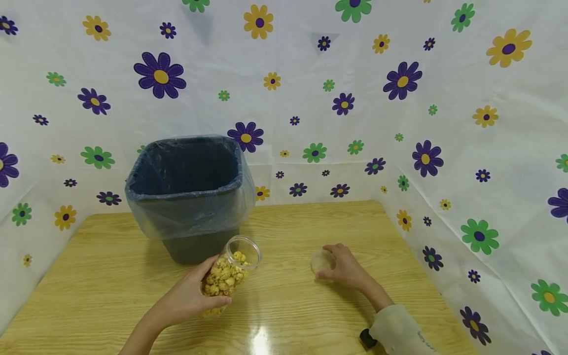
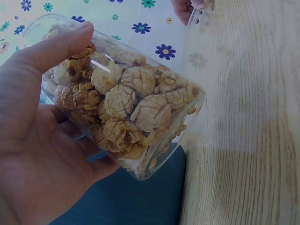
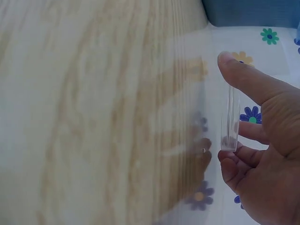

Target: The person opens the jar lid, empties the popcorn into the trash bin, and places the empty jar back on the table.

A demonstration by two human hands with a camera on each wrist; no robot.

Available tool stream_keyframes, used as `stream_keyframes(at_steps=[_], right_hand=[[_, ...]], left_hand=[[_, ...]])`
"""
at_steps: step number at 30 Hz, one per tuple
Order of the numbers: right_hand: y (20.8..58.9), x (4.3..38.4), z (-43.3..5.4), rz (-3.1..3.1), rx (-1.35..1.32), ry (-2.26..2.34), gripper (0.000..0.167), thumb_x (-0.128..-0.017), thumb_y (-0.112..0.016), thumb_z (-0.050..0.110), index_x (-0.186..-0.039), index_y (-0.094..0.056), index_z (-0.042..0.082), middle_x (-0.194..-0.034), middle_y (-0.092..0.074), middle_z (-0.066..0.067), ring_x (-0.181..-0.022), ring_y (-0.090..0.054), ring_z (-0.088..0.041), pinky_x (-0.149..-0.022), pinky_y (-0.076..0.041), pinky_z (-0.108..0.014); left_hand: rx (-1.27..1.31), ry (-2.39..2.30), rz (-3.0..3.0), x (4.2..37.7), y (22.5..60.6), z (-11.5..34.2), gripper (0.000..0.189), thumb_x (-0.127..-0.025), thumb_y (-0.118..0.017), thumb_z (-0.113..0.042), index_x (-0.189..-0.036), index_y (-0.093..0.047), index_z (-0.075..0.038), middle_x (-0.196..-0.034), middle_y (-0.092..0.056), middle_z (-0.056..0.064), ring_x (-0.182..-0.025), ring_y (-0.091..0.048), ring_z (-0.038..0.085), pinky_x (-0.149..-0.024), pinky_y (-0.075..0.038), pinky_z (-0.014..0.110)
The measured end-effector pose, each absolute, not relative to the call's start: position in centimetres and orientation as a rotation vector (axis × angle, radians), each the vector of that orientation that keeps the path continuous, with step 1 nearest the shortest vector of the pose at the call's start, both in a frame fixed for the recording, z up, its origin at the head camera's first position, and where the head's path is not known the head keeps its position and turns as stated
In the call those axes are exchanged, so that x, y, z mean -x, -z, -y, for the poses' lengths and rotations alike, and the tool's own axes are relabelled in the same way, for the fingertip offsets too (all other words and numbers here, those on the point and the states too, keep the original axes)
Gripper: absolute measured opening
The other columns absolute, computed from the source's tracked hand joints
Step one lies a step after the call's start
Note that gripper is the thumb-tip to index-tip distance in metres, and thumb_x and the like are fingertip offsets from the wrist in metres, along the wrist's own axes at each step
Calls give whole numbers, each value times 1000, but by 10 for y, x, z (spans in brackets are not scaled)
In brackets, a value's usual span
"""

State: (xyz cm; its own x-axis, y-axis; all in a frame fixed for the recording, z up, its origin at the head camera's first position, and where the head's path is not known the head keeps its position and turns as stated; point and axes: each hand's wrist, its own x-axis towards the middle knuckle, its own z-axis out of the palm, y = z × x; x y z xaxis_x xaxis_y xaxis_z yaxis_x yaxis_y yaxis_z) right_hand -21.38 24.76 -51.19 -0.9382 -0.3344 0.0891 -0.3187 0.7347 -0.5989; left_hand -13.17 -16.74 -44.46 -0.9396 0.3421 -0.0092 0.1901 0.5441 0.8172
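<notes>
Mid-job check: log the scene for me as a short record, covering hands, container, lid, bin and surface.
left hand: left hand grips the clear jar
jar position: tilted, in front of the bin in the head view
jar mouth: uncovered
jar contents: yellowish popcorn-like pieces
right hand: right hand holds the clear round lid by its edge
lid status: off, apart from the jar
bin: dark bin, upright, plastic liner folded over its rim
surface: wood-grain table
backdrop: white flowered sheet
</notes>
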Motion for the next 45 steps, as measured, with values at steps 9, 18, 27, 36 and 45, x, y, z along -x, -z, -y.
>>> stream_keyframes(at_steps=[9, 18, 27, 36, 45], right_hand=[[520, 211, -246, -2931, 514, 926, 86, -74, -95, 35, -138, -57, -7, -117, -57, -17, -106, -53, -30, -93, -50, -53], [520, 207, -245, -2939, 449, 922, 87, -72, -97, 33, -139, -58, -5, -117, -56, -15, -107, -52, -30, -94, -49, -53], [519, 208, -247, -2947, 523, 891, 93, -71, -97, 36, -142, -54, -6, -118, -55, -17, -108, -51, -31, -92, -49, -50], [502, 206, -240, -2969, 583, 957, 71, -97, -74, 35, -147, -47, -8, -139, -51, -27, -130, -47, -45, -105, -43, -62], [456, 211, -214, -2922, 792, 1269, 57, -105, -63, 25, -151, -44, -4, -146, -49, -25, -130, -50, -43, -98, -48, -60]], left_hand=[[-472, -1343, -2607, 132, 448, 166, 100, -80, -89, -44, -157, -38, -3, -150, -50, 19, -131, -54, 38, -101, -47, 58], [-446, -1347, -2587, 132, 449, 167, 101, -81, -89, -43, -157, -37, -4, -151, -49, 19, -130, -54, 37, -101, -48, 57], [-437, -1345, -2633, 128, 444, 174, 102, -81, -89, -45, -157, -36, -3, -150, -50, 20, -129, -54, 36, -102, -47, 56], [-451, -1349, -2664, 126, 439, 180, 100, -81, -89, -44, -156, -38, -2, -148, -52, 20, -127, -55, 35, -101, -47, 56], [-464, -1350, -2675, 125, 435, 184, 100, -82, -88, -43, -155, -37, 1, -147, -52, 21, -127, -56, 36, -100, -48, 56]])
